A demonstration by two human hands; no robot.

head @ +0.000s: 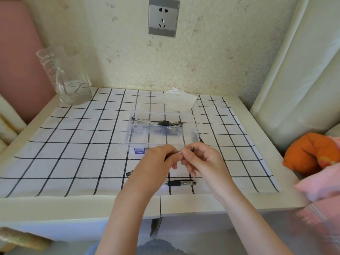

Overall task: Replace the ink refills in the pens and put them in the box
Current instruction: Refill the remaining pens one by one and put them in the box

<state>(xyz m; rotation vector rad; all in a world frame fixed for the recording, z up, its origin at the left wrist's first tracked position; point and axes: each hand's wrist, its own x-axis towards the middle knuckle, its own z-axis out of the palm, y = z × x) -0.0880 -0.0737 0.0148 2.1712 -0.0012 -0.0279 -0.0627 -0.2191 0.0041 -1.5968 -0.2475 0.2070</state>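
**A:** Checked cloth [73, 162] on a small white table. Nearest the edge, a loose pen [181, 183], plus a stub end [129, 173] by the left wrist. Still to do, probably.

**B:** Yep, about midway at a guess. Left hand [158, 159] and right hand [202, 161] both pinching a held pen [189, 148] between them, just before the clear box [132, 137]. Several pens [165, 123] already inside. Tissue [176, 100] and jug [64, 76] behind, no obstruction.

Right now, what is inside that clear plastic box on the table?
Several clear pens with black ends lie lengthwise in the clear box. Glare blurs their count, and the left hand and right hand, gripping another pen, hide part of its near edge.
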